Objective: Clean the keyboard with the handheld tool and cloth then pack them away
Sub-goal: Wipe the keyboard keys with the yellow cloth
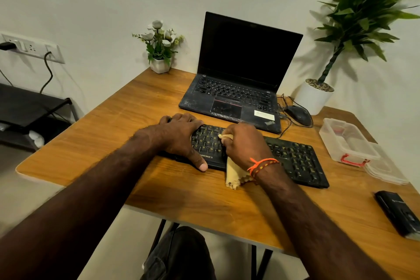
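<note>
Knee (179, 254) in dark trousers lowest in view, below the desk (141, 102) edge; both forearms reach forward over it.

Left hand (181, 136): fingers spread flat over the left end of the keyboard (295, 159), thumb hooked down over its near edge. Judged to be a bracing hold, so the board does not slide under rubbing.

Right hand (244, 143): fingers curled, pinching a bunched part of the cloth (234, 177) against the letter keys just right of the left hand. A yellow tip of cloth shows at the fingertips; the loose tail hangs back under the wrist and onto the desk in front of the keyboard. Bunching probably gives a firm pad to work between keys. Orange thread band on the right wrist.

Step in hand, by judgement: cloth wipe of the left-centre keys. The right half of the keyboard lies uncovered, right of the right hand.

Tool (400, 213): a dark oblong body, near the desk edge well right of the right hand, untouched. Likely the handheld tool; type not legible.

Box (347, 143), clear plastic with red clips, stands open farther right, its lid (386, 170) just beside it. Presumably the packing place; packing not yet begun.

Beyond the hands: laptop (238, 79), open, screen dark; mouse (297, 115) at its right.
</note>
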